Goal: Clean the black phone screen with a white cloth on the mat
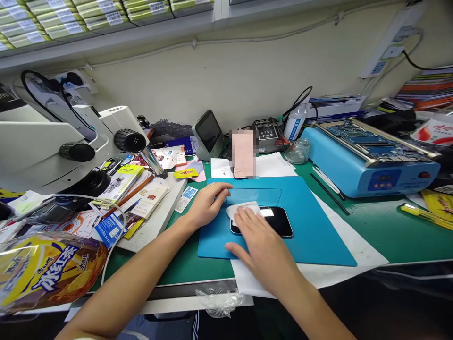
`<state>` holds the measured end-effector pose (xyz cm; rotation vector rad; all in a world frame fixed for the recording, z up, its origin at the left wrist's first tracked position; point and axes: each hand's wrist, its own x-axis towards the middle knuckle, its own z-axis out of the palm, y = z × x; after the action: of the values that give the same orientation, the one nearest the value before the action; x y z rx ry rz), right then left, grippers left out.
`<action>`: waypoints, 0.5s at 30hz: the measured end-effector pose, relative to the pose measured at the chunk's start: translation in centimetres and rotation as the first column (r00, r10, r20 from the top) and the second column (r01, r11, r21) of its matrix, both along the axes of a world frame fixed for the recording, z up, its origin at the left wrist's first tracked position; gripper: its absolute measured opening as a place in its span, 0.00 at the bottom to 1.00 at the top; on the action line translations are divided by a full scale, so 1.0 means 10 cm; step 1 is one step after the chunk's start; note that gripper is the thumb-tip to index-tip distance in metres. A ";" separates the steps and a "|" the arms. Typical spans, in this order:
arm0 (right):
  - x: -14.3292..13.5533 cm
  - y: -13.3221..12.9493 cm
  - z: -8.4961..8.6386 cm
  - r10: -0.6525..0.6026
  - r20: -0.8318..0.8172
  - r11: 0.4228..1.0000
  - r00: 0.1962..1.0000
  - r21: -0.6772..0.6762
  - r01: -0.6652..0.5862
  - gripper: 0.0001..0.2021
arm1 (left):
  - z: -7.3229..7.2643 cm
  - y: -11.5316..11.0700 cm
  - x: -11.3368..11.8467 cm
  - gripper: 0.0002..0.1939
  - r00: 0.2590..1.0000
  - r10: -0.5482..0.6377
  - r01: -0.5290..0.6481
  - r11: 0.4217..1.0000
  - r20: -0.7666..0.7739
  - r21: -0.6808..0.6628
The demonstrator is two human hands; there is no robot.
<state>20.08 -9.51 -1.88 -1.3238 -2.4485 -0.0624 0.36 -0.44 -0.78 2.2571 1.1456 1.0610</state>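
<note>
A smartphone [281, 225] with a dark screen lies on the blue mat [318, 236]. Over its left part my right hand [262, 241] presses a folded white wipe [233, 211], fingers laid across it and thumb out to the side. Behind the phone is a clear glass screen protector [260, 195]. My left hand [208, 203] has its fingers closed at the left end of that glass; the exact grip is partly hidden. A small white patch [268, 213] shows on the phone beside my right fingers.
A microscope [71, 146] and stacked papers crowd the left, with a bottle of tea [46, 274] in front. To the right stand a blue machine [368, 160], a black pen-like tool [329, 193] and a yellow cutter [424, 215]. A small display [208, 134] stands behind.
</note>
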 end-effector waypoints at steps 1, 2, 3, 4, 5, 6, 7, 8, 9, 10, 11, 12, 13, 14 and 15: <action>-0.06 -0.01 0.01 0.017 -0.013 1.000 1.000 -0.008 -0.017 0.34 | 0.00 0.00 0.00 0.14 1.000 0.000 0.000 1.000 -0.001 0.003; -0.08 -0.03 0.03 0.033 -0.026 0.999 0.999 -0.017 -0.033 0.33 | 0.00 -0.01 -0.01 0.14 1.000 0.000 0.000 1.000 -0.001 0.005; -0.05 -0.06 0.04 0.052 -0.036 0.998 0.998 -0.029 -0.053 0.32 | 0.00 -0.01 -0.01 0.14 1.000 0.001 -0.001 1.000 -0.003 0.006; 0.01 -0.09 0.04 0.072 -0.041 0.996 0.997 -0.040 -0.073 0.30 | 0.01 -0.01 -0.01 0.14 1.000 0.003 -0.003 1.000 -0.005 0.006; 0.11 -0.13 0.05 0.089 -0.039 0.995 0.995 -0.051 -0.091 0.29 | 0.01 -0.02 -0.01 0.14 1.000 0.005 -0.005 1.000 -0.008 0.006; 0.23 -0.16 0.04 0.103 -0.031 0.993 0.994 -0.058 -0.105 0.27 | 0.01 -0.02 -0.02 0.14 1.000 0.006 -0.006 1.000 -0.009 0.004; 0.36 -0.19 0.04 0.100 -0.022 0.993 0.995 -0.061 -0.101 0.26 | 0.02 -0.02 -0.02 0.14 1.000 0.005 -0.005 1.000 -0.010 0.001; 0.50 -0.21 0.04 0.085 -0.009 0.995 0.996 -0.053 -0.086 0.26 | 0.02 -0.02 -0.02 0.14 1.000 0.004 -0.004 1.000 -0.011 -0.003; 0.63 -0.21 0.03 0.064 0.000 0.997 0.998 -0.039 -0.064 0.26 | 0.03 -0.02 -0.02 0.14 1.000 0.002 -0.002 1.000 -0.011 -0.009; 0.73 -0.21 0.03 0.031 0.008 0.999 0.999 -0.027 -0.031 0.27 | 0.04 -0.02 -0.01 0.14 1.000 0.000 0.000 1.000 -0.010 -0.015; 0.80 -0.18 0.02 0.008 0.015 1.000 1.000 -0.018 -0.007 0.27 | 0.04 -0.02 -0.01 0.14 1.000 -0.001 0.000 1.000 -0.010 -0.022; 0.82 -0.16 0.01 -0.012 0.021 1.000 1.000 -0.010 0.013 0.27 | 0.04 -0.02 -0.01 0.14 1.000 0.000 0.000 1.000 -0.009 -0.029; 0.80 -0.12 0.01 -0.027 0.026 1.000 0.999 -0.002 0.027 0.28 | 0.04 -0.01 0.00 0.14 1.000 0.000 0.000 0.999 -0.009 -0.035; 0.73 -0.09 0.00 -0.037 0.030 0.999 0.999 0.008 0.037 0.29 | 0.04 -0.01 0.00 0.14 1.000 -0.001 0.000 0.999 -0.007 -0.038; 0.63 -0.06 0.00 -0.043 0.034 0.999 0.999 0.016 0.042 0.30 | 0.04 -0.01 0.00 0.14 1.000 -0.002 0.002 0.999 -0.006 -0.039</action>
<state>26.43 -10.11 -1.88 -1.3792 -2.4435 -0.1153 0.37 -0.56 -0.42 2.2324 1.1562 1.0226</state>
